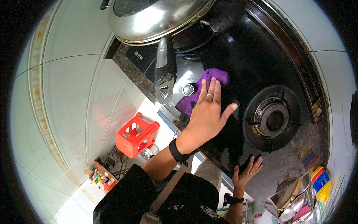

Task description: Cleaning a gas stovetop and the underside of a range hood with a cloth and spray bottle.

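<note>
My left hand (pixel 208 112) lies palm down on a purple cloth (pixel 207 75), holding it against the black glass top of a gas stove (pixel 237 64). A ring shows on one finger. Beside the cloth is a stove control knob (pixel 188 90), and the long handle (pixel 165 67) of a lidded metal pan (pixel 159 19) juts above it. Holding nothing, my right hand (pixel 247 172) is spread at the counter's near edge, below the bare gas burner (pixel 272 119). I cannot tell if it touches the counter.
A red plastic stool (pixel 137 135) stands on the floor to the left. At the lower right are a framed-edge cutting board or pan (pixel 292 190), metal cookware and a yellow-blue-red package (pixel 321 182). Tiled walls (pixel 72 84) bound the left side.
</note>
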`<state>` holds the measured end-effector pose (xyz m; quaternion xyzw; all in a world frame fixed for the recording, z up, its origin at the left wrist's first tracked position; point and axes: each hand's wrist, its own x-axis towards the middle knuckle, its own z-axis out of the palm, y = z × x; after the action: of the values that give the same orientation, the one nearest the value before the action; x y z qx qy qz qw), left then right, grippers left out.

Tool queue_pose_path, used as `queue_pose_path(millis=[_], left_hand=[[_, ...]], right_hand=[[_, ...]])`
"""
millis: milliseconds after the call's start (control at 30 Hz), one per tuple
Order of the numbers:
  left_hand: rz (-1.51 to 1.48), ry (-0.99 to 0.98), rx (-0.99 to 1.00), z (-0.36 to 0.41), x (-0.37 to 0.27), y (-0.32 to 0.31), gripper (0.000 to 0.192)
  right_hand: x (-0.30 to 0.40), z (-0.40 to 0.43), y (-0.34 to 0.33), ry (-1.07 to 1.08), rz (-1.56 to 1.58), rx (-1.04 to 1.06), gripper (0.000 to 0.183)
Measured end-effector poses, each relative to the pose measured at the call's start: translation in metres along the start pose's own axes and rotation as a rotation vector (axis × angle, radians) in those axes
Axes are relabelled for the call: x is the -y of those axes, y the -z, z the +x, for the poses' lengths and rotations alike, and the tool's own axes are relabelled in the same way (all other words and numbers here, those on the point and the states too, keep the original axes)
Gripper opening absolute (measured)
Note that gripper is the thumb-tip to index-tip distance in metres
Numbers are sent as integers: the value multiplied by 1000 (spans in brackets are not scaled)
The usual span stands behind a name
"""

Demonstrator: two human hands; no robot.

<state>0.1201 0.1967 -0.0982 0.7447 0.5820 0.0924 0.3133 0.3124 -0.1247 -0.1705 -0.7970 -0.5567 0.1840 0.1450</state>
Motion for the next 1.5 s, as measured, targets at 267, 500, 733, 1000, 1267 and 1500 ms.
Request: queue_pose_path(millis=[267, 500, 733, 1000, 1267, 1500], left_hand=[[-19, -140, -10, 42, -5, -18, 83], [-73, -343, 93, 106, -31, -32, 80], [51, -454, 261, 87, 17, 11, 76], [102, -353, 508, 68, 59, 67, 77], [-108, -121, 473, 33, 111, 105, 65], [115, -83, 177, -39, 128, 100, 56]], right_hand=[[1, 1, 2, 17, 6, 3, 77], [0, 1, 4, 13, -17, 20, 78], [2, -1, 4, -4, -8, 14, 78], [1, 1, 2, 11, -14, 2, 78], [2, 2, 4, 21, 1, 5, 77], [4, 3, 5, 15, 9, 11, 77]])
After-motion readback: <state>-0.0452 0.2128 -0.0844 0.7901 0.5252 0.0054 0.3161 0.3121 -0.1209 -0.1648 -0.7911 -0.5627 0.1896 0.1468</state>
